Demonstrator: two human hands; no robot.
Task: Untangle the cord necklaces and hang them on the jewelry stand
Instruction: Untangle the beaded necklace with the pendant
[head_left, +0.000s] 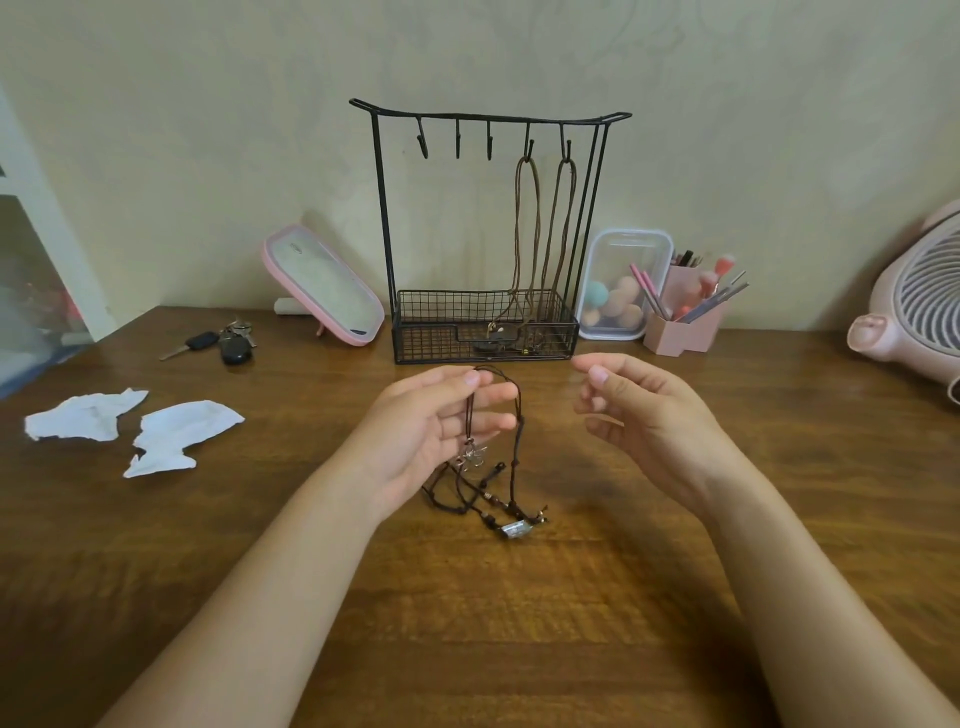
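A black wire jewelry stand (382, 208) stands at the back of the wooden table. Two brown cord necklaces (540, 234) hang from its two right hooks, their ends lying in the basket base. Three left hooks are bare. My left hand (431, 426) pinches a dark cord loop between thumb and fingers and lifts it. The tangle of dark cord necklaces (493, 488), with beads and a silver pendant, trails from that loop onto the table. My right hand (639, 410) hovers to the right of the cords, fingers relaxed, holding nothing.
Two torn white paper pieces (135, 426) lie at the left. Keys (223, 343) and a pink mirror (324, 286) sit left of the stand. A clear box of sponges (621, 286), a pink brush holder (685, 317) and a pink fan (919, 301) are at the right.
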